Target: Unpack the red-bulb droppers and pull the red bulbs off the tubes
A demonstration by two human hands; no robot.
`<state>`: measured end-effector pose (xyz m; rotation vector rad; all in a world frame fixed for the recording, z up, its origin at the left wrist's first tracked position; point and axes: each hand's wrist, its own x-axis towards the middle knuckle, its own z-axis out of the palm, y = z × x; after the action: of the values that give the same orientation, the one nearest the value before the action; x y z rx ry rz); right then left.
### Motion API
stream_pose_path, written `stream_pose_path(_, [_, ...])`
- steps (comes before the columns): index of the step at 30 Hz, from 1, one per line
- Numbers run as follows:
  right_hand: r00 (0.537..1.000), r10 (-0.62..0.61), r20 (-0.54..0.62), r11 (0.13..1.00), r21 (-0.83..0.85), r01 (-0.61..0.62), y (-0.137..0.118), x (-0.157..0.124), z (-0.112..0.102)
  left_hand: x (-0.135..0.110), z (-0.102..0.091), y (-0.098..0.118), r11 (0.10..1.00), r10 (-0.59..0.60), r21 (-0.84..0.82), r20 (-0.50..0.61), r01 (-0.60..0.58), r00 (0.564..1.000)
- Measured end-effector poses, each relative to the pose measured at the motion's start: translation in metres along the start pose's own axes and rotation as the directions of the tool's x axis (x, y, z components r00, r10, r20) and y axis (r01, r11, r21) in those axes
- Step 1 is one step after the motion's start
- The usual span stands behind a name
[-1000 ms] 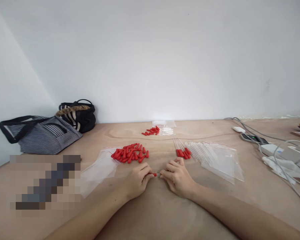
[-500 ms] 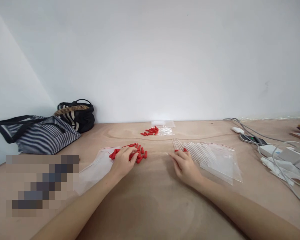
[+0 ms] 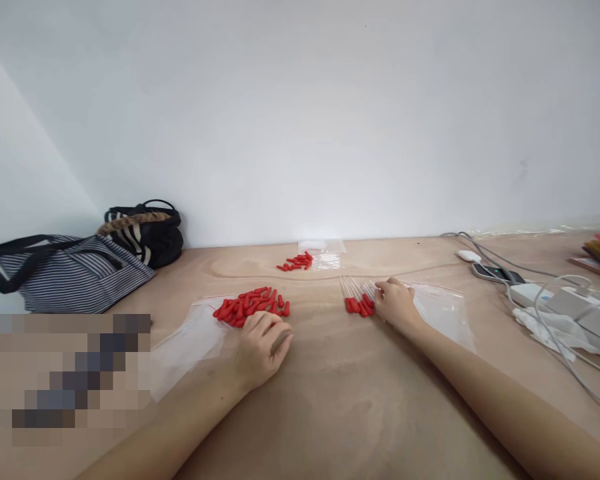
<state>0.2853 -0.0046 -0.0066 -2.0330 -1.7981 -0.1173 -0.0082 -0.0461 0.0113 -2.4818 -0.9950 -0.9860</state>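
Observation:
My left hand (image 3: pixel 264 347) is closed just in front of a pile of red rubber dropper bulbs (image 3: pixel 240 307); whatever its curled fingers hold is hidden. My right hand (image 3: pixel 396 303) reaches over a row of clear glass dropper tubes (image 3: pixel 371 287), its fingertips pinched at one of them. Left of that hand lie several droppers with red bulbs fitted (image 3: pixel 353 305), bulb ends toward me. The bulb pile rests on a clear plastic bag (image 3: pixel 200 333). Another clear bag (image 3: pixel 447 313) is under the tubes, partly covered by my right hand.
Farther back lie more red bulbs (image 3: pixel 296 261) beside thin tubes on a small clear bag (image 3: pixel 325 257). A striped bag (image 3: pixel 80 273) and a black bag (image 3: pixel 160 240) stand at the left. Chargers (image 3: pixel 575 303), cables and a crumpled tissue (image 3: pixel 553 330) occupy the right side.
My left hand has drawn back toward me from the bulb pile. My right hand has shifted right and away from me onto the tubes, uncovering the fitted droppers.

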Motion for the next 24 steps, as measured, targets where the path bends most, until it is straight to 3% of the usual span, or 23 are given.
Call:
stream_pose_path(6, [0.999,0.013,0.032,0.998,-0.062,-0.011,0.001,-0.001,0.005,-0.001,0.000,0.005,0.997,-0.026,-0.072,0.022,0.027,0.999])
stream_pose_path(10, [0.999,-0.022,-0.040,0.998,-0.060,0.019,0.002,-0.003,0.006,0.000,0.001,0.003,0.996,-0.037,-0.080,0.082,0.043,0.996])
stream_pose_path(16, [0.952,-0.228,-0.204,0.973,-0.021,0.229,-0.017,-0.016,0.000,-0.001,0.002,0.003,0.995,-0.035,-0.093,0.119,0.046,0.992])
stream_pose_path(24, [0.927,-0.364,-0.095,0.931,-0.060,0.360,-0.038,-0.031,-0.003,-0.004,0.003,0.002,0.990,-0.022,-0.132,0.154,0.042,0.988])
